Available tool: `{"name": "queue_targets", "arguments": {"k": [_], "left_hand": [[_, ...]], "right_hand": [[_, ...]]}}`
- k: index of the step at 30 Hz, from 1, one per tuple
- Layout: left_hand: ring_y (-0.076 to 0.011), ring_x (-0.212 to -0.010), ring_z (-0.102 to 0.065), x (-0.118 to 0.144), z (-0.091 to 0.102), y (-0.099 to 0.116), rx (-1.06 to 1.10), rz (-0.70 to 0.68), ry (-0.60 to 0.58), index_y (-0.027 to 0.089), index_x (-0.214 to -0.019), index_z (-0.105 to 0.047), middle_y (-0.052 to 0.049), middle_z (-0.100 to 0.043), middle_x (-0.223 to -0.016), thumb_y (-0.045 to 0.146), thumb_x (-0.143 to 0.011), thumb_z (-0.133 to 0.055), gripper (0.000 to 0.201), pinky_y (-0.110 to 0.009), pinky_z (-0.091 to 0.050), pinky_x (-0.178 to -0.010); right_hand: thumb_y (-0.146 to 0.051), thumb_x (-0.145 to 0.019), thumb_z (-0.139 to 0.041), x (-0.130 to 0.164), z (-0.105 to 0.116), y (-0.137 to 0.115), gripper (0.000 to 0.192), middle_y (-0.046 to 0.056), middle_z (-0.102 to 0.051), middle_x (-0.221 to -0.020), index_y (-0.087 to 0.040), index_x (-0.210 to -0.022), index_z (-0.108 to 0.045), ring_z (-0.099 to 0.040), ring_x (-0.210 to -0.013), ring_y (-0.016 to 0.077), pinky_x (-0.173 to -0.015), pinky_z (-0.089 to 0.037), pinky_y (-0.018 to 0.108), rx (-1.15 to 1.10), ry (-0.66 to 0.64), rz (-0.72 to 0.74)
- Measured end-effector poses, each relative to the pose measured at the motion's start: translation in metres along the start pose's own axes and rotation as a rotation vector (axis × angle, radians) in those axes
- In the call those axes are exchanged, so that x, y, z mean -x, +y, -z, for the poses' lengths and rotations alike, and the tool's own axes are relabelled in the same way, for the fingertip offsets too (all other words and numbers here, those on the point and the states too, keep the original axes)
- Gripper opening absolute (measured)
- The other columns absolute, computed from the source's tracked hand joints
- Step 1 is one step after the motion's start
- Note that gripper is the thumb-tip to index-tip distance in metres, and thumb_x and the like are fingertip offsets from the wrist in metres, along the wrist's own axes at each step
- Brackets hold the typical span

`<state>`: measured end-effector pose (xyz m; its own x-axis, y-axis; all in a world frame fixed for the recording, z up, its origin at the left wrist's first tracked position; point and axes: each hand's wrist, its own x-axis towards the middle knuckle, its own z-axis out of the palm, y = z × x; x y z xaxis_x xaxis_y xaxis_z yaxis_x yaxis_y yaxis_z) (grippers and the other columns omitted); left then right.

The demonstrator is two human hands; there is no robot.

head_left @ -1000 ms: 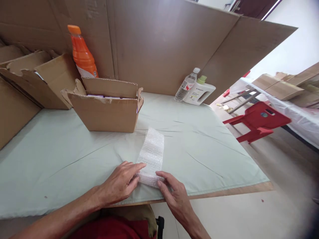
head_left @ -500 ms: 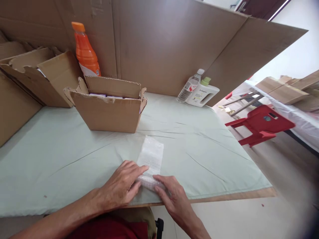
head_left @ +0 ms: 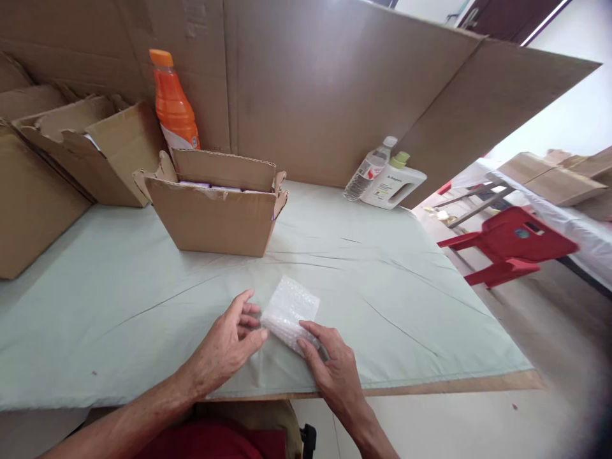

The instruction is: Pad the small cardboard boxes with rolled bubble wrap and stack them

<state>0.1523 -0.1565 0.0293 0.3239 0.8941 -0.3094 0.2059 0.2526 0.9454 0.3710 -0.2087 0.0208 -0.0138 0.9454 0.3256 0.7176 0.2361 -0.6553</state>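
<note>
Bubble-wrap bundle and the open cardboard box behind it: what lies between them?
Nothing: in the head view, only bare, creased pale green table cover separates the bubble-wrap bundle from the open cardboard box.

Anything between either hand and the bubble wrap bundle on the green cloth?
Nothing visible. The left hand has its fingertips against the left side of the bubble wrap bundle, and the right hand touches its near right edge. The open cardboard box stands farther back on the green cloth, apart from the bundle.
</note>
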Motion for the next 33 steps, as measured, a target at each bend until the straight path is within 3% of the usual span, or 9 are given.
{"name": "queue_targets", "arguments": {"k": [3, 5, 10, 12, 16, 21, 24, 28, 33], "left_hand": [[-0.027, -0.113, -0.059, 0.012, -0.006, 0.003, 0.329, 0.128, -0.083, 0.016, -0.154, -0.017, -0.017, -0.056, -0.133, 0.04, -0.07, -0.073, 0.104, -0.039, -0.047, -0.095], [-0.0243, -0.106, -0.06, 0.015, -0.012, 0.008, 0.425, 0.156, -0.075, 0.016, -0.155, -0.017, -0.012, -0.062, -0.123, 0.036, -0.069, -0.073, 0.104, -0.037, -0.045, -0.095], [-0.0181, -0.09, -0.06, 0.015, -0.017, 0.019, 0.472, 0.106, -0.106, 0.017, -0.151, -0.029, -0.004, -0.065, -0.103, 0.03, -0.07, -0.069, 0.092, -0.031, -0.046, -0.086], [-0.0167, -0.085, -0.06, 0.015, -0.014, 0.018, 0.434, 0.055, -0.178, 0.017, -0.15, -0.033, -0.001, -0.063, -0.097, 0.026, -0.069, -0.068, 0.089, -0.029, -0.046, -0.081], [-0.0154, -0.084, -0.06, 0.008, -0.008, 0.004, 0.214, -0.078, 0.011, 0.021, -0.147, -0.043, -0.001, -0.061, -0.096, 0.02, -0.077, -0.062, 0.072, -0.029, -0.049, -0.081], [-0.0166, -0.082, -0.064, 0.0, 0.002, -0.014, 0.019, -0.17, 0.18, 0.023, -0.143, -0.049, -0.002, -0.065, -0.097, 0.021, -0.085, -0.056, 0.059, -0.03, -0.054, -0.078], [-0.0217, -0.102, -0.067, -0.005, 0.028, 0.001, -0.25, -0.475, 0.336, 0.026, -0.141, -0.05, -0.007, -0.067, -0.116, 0.023, -0.088, -0.06, 0.054, -0.034, -0.057, -0.088], [-0.029, -0.135, -0.051, -0.028, 0.096, 0.062, -0.694, -1.012, 0.811, 0.023, -0.148, -0.04, -0.015, -0.053, -0.144, 0.016, -0.089, -0.064, 0.064, -0.047, -0.044, -0.112], [-0.0351, -0.131, -0.052, -0.061, 0.155, 0.098, -1.025, -1.073, 0.961, 0.013, -0.14, -0.046, -0.018, -0.063, -0.128, 0.004, -0.085, -0.059, 0.057, -0.057, -0.044, -0.108]], "right_hand": [[-0.037, -0.097, -0.056, 0.004, 0.0, -0.011, 0.024, 0.003, -0.076, -0.088, -0.022, -0.108, -0.071, -0.07, -0.074, 0.0177, -0.063, -0.055, 0.026, -0.235, -0.161, -0.226], [-0.04, -0.097, -0.055, 0.006, 0.003, -0.015, 0.025, 0.003, -0.076, -0.089, -0.023, -0.106, -0.072, -0.07, -0.077, 0.0186, -0.068, -0.056, 0.027, -0.29, -0.213, -0.225], [-0.048, -0.092, -0.063, 0.001, 0.018, 0.003, 0.042, 0.011, -0.063, -0.139, -0.027, -0.128, -0.065, -0.059, -0.127, 0.0295, -0.102, -0.051, 0.042, -0.252, 0.033, -0.177], [-0.058, -0.092, -0.059, -0.006, 0.021, 0.01, 0.058, 0.014, -0.061, -0.141, -0.026, -0.14, -0.056, -0.061, -0.126, 0.0302, -0.098, -0.054, 0.042, -0.433, -0.067, -0.25], [-0.062, -0.083, -0.069, -0.018, 0.009, 0.001, 0.066, 0.013, -0.071, -0.124, -0.023, -0.136, -0.059, -0.07, -0.11, 0.0298, -0.09, -0.058, 0.037, -0.621, -0.318, -0.259], [-0.04, -0.092, -0.064, -0.025, -0.02, -0.015, 0.024, 0.002, -0.076, -0.085, -0.024, -0.106, -0.072, -0.071, -0.071, 0.0179, -0.066, -0.058, 0.023, -0.298, -0.213, -0.036], [-0.037, -0.095, -0.058, -0.037, -0.017, -0.015, 0.02, 0.003, -0.078, -0.088, -0.025, -0.1, -0.074, -0.074, -0.074, 0.0185, -0.064, -0.058, 0.021, -0.228, -0.17, 0.061], [-0.032, -0.092, -0.065, -0.076, 0.018, -0.019, 0.017, 0.002, -0.08, -0.095, -0.026, -0.103, -0.075, -0.076, -0.082, 0.0195, -0.07, -0.06, 0.02, -0.059, -0.036, 0.118], [-0.036, -0.088, -0.07, -0.162, 0.061, -0.052, 0.019, 0.001, -0.08, -0.089, -0.025, -0.103, -0.075, -0.073, -0.073, 0.0193, -0.066, -0.057, 0.025, 0.144, 0.306, 0.261]]}}
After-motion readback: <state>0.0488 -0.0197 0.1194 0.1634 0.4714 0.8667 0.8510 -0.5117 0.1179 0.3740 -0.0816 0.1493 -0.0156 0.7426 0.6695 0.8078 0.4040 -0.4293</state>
